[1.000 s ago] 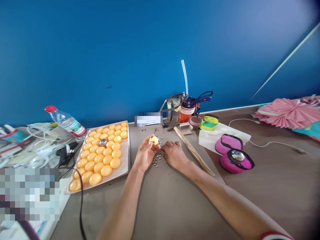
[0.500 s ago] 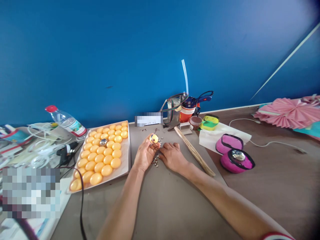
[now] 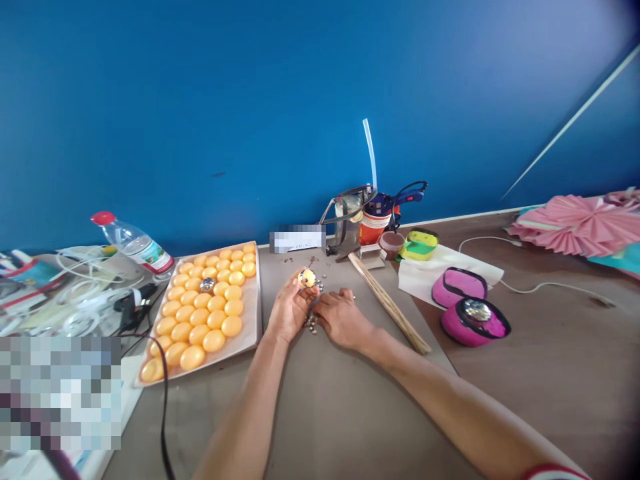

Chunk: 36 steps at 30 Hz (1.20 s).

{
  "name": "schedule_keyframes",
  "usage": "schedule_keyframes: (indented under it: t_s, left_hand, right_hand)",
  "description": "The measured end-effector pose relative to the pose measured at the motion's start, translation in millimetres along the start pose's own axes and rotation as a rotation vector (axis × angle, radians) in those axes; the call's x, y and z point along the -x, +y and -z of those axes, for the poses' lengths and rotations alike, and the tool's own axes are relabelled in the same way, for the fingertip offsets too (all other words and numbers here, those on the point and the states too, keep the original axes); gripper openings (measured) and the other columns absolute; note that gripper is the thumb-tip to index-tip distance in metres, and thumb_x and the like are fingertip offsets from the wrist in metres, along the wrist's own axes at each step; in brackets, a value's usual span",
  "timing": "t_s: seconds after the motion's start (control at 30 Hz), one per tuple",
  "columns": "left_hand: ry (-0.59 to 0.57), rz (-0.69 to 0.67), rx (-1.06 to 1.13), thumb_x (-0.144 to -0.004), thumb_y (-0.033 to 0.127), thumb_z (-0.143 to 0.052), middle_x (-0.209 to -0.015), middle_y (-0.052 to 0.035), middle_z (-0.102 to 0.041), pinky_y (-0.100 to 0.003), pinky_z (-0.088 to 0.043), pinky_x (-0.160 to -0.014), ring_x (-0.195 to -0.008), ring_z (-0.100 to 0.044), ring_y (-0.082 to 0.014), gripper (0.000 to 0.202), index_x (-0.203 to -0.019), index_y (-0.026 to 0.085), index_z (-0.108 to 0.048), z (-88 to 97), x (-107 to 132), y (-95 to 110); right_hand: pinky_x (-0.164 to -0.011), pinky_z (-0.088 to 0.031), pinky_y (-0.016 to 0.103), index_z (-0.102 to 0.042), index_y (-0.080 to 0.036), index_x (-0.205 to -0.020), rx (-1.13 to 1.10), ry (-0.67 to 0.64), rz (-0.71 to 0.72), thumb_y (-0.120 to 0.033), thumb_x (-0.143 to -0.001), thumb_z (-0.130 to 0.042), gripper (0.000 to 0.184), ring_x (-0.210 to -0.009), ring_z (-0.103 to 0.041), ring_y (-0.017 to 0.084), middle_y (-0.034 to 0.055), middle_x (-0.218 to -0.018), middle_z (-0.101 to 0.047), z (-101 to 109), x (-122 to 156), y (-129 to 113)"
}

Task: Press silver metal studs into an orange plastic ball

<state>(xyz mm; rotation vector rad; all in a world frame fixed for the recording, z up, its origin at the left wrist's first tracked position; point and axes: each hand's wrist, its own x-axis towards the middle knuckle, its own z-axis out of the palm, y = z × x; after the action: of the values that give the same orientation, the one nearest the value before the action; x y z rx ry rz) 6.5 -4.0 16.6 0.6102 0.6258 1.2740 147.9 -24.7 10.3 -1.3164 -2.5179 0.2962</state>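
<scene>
My left hand [image 3: 290, 310] is closed around a yellow-orange ball [image 3: 307, 278] with dark and shiny patches on its surface, raised a little above the table. Beside it my right hand [image 3: 343, 317] rests low over the mat, fingers curled inward; what is in them, if anything, is hidden. Small shiny pieces [image 3: 311, 325] lie in a loose pile between the two hands. To the left, a white tray [image 3: 254, 313] carries rows of orange balls [image 3: 200, 317], among them one silver-covered ball [image 3: 207, 285].
Behind the hands stand a jar [image 3: 349, 217] and a red paper cup [image 3: 374, 228] against the blue wall. A bundle of thin sticks [image 3: 390, 303] lies to the right, near pink pouches [image 3: 475, 321]. Cables [image 3: 164, 400] and a bottle [image 3: 145, 250] crowd the left.
My right hand's fingers have curled in more and its knuckles have shifted slightly. The ball in my left hand has turned or tilted a little; the tray is unchanged.
</scene>
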Motion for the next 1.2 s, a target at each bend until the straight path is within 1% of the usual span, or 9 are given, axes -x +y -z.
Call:
schedule_keyframes:
  t_s: [0.13,0.33,0.5,0.57,0.73,0.87,0.97,1.07,1.2]
  left_hand:
    - [0.003,0.002,-0.007,-0.073,0.031,-0.066,-0.086,-0.0045,-0.066,-0.03,-0.047,-0.074,-0.071,-0.062,-0.0143,0.043,-0.113,0.018,-0.056,-0.5,0,0]
    - [0.011,0.0,0.004,-0.073,0.03,-0.066,-0.085,-0.004,-0.066,-0.03,-0.047,-0.076,-0.072,-0.062,-0.014,0.041,-0.112,0.018,-0.057,0.4,0,0]
    - [0.005,-0.012,0.005,-0.074,0.029,-0.065,-0.09,-0.006,-0.066,-0.029,-0.047,-0.075,-0.07,-0.062,-0.0131,0.04,-0.111,0.016,-0.057,1.6,-1,-1]
    - [-0.002,-0.017,0.007,-0.075,0.029,-0.065,-0.09,-0.0062,-0.066,-0.028,-0.047,-0.075,-0.07,-0.062,-0.013,0.04,-0.111,0.016,-0.057,1.5,-1,-1]
    - [0.005,-0.009,0.014,-0.075,0.028,-0.065,-0.088,-0.0058,-0.066,-0.029,-0.047,-0.075,-0.07,-0.062,-0.0134,0.04,-0.112,0.016,-0.057,0.8,0,0]
    - [0.014,-0.005,0.014,-0.075,0.028,-0.065,-0.087,-0.0055,-0.066,-0.029,-0.047,-0.076,-0.071,-0.062,-0.0139,0.039,-0.111,0.016,-0.058,1.3,0,0]
    - [0.015,-0.005,0.017,-0.075,0.027,-0.065,-0.09,-0.0056,-0.066,-0.03,-0.047,-0.077,-0.072,-0.062,-0.0137,0.038,-0.111,0.017,-0.058,1.8,-1,0]
    - [0.015,-0.008,0.024,-0.075,0.026,-0.065,-0.092,-0.0054,-0.066,-0.03,-0.047,-0.078,-0.072,-0.062,-0.0133,0.038,-0.111,0.017,-0.058,1.9,-1,0]
    - [0.015,-0.006,0.013,-0.075,0.026,-0.065,-0.092,-0.0059,-0.066,-0.029,-0.047,-0.076,-0.071,-0.062,-0.013,0.039,-0.112,0.017,-0.058,1.8,-1,0]
  right_hand:
    - [-0.076,-0.022,0.034,-0.06,-0.017,-0.078,-0.01,0.008,-0.011,-0.014,-0.084,-0.04,0.021,-0.08,-0.052,0.018,0.0064,-0.085,-0.062,-2,-1,0]
    - [-0.077,-0.021,0.034,-0.06,-0.015,-0.079,-0.032,0.067,-0.045,-0.021,-0.085,-0.043,0.019,-0.083,-0.053,0.017,0.0073,-0.085,-0.062,5,-1,3]
    - [-0.077,-0.02,0.034,-0.061,-0.016,-0.081,0.002,-0.011,-0.048,-0.017,-0.084,-0.043,0.018,-0.082,-0.053,0.018,0.0072,-0.085,-0.062,4,-1,7]
    - [-0.077,-0.02,0.034,-0.061,-0.016,-0.079,-0.004,-0.012,-0.046,-0.015,-0.083,-0.042,0.019,-0.08,-0.053,0.017,0.0064,-0.083,-0.062,3,-2,7]
    - [-0.077,-0.021,0.033,-0.059,-0.016,-0.076,-0.061,0.083,-0.052,-0.018,-0.079,-0.047,0.012,-0.078,-0.055,0.017,0.0055,-0.081,-0.063,1,-2,8]
    - [-0.077,-0.022,0.032,-0.056,-0.016,-0.075,-0.17,0.186,-0.047,-0.011,-0.072,-0.047,0.011,-0.073,-0.055,0.015,0.0036,-0.076,-0.064,-2,-1,11]
    - [-0.076,-0.025,0.03,-0.053,-0.017,-0.069,-0.286,0.249,-0.095,-0.006,-0.065,-0.045,0.014,-0.063,-0.053,0.012,-0.0002,-0.066,-0.062,-4,-3,12]
    - [-0.075,-0.028,0.029,-0.051,-0.018,-0.065,-0.404,0.294,-0.159,-0.007,-0.064,-0.045,0.013,-0.055,-0.05,0.011,-0.0028,-0.059,-0.058,-2,-6,13]
    - [-0.07,-0.034,0.027,-0.052,-0.019,-0.065,-0.492,0.344,-0.194,-0.008,-0.064,-0.048,0.011,-0.057,-0.051,0.012,-0.0016,-0.062,-0.058,2,-7,15]
